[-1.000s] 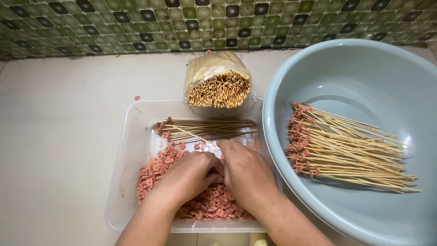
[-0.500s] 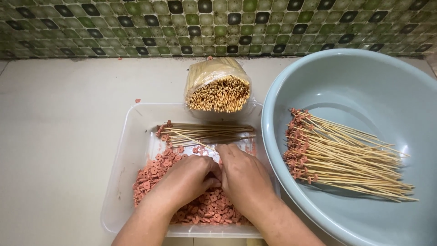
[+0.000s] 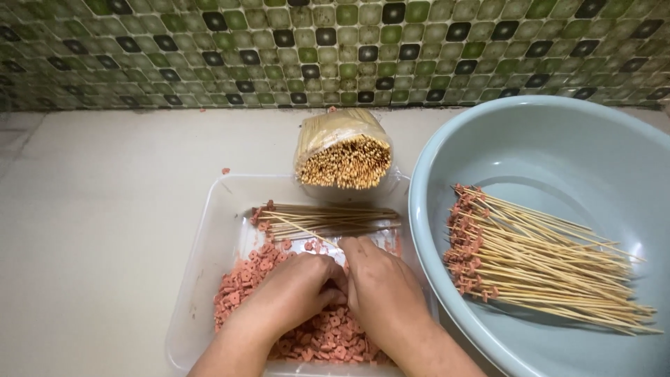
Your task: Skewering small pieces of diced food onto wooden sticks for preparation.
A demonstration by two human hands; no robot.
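Closest to the camera, two bare hands are down inside a clear plastic tray [image 3: 202,279]. The left hand [image 3: 293,293] and the right hand [image 3: 380,290] sit side by side, touching each other, with their backs facing up. The fingers curl down into a pile of little pink pieces [image 3: 321,338] that look like small cut rounds. The fingertips are hidden, so I cannot tell if the hands are pinching anything or just pressing on the pile. More pink pieces lie on the left side of the tray, next to the left wrist.

A bit farther back in the same tray lies a small bunch of thin wooden sticks [image 3: 328,218], lying across it. A few pink pieces sit at their left ends. One stick slants away from the bunch toward the hands.

To the right, touching the tray, is a big pale blue bowl [image 3: 558,146]. Inside it is a heap of sticks [image 3: 544,265] with pink pieces on their left ends.

Behind the tray, a bag of bare sticks [image 3: 343,150] lies on the pale desk [image 3: 105,209], its open end facing the tray.

Farthest away is a wall of green and black tiles [image 3: 335,49].
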